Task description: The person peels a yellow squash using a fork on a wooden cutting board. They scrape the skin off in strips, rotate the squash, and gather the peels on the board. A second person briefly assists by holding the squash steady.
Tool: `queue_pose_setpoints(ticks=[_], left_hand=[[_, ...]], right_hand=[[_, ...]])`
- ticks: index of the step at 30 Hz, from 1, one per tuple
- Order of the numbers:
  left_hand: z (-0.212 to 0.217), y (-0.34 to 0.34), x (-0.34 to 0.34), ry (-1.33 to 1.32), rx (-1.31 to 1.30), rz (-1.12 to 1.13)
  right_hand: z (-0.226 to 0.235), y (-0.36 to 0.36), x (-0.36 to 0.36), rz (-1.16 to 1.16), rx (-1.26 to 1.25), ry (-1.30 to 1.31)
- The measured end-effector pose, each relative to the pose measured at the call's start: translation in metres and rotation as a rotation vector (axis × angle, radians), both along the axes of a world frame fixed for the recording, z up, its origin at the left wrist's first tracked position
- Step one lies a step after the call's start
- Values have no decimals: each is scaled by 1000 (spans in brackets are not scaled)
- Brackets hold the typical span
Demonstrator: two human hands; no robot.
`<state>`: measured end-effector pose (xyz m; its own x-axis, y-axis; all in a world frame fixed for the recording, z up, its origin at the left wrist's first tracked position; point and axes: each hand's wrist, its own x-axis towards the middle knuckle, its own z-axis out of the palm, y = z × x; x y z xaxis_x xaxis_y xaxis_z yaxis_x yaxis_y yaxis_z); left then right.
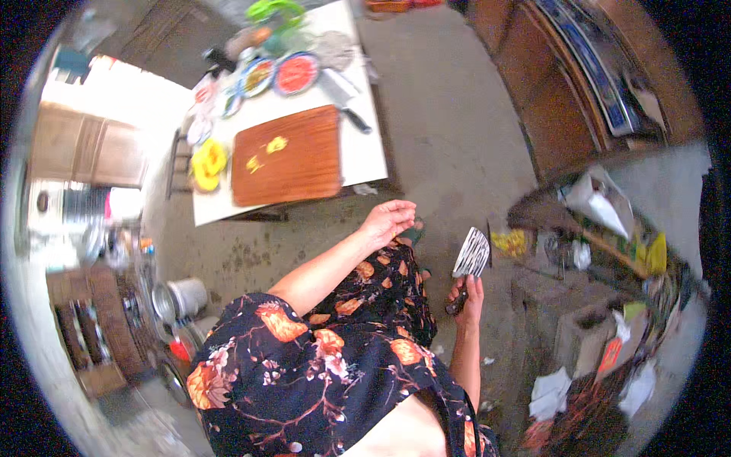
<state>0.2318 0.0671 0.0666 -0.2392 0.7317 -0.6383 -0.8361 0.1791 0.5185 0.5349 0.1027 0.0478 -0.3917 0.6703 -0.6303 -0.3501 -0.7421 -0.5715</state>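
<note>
- Right hand point(467, 295): arm stretched downward, fist wrapped around dark handle of cleaver point(470, 254), blade up.
- Left hand point(387, 221): arm extended forward, fingers loosely spread, holding nothing.

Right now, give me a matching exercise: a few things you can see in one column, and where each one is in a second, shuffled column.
Things:
1. cleaver
2. wooden cutting board
3. red plate
4. left hand

Places:
A. at the far end of the white table
B. empty, open over the floor
C. gripped by the right hand
D. lying on the table's near half, with yellow bits on it

Pairs: 1-C, 2-D, 3-A, 4-B
</note>
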Motion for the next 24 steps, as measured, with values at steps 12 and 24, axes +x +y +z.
queue_pose_setpoints(ticks=[12,24], left_hand=[[-54,-81,-97,299,-208,712],[-111,-108,-231,680,-481,585]], right_hand=[[4,55,-179,741,531,-127],[-73,22,-403,571,1492,-788]])
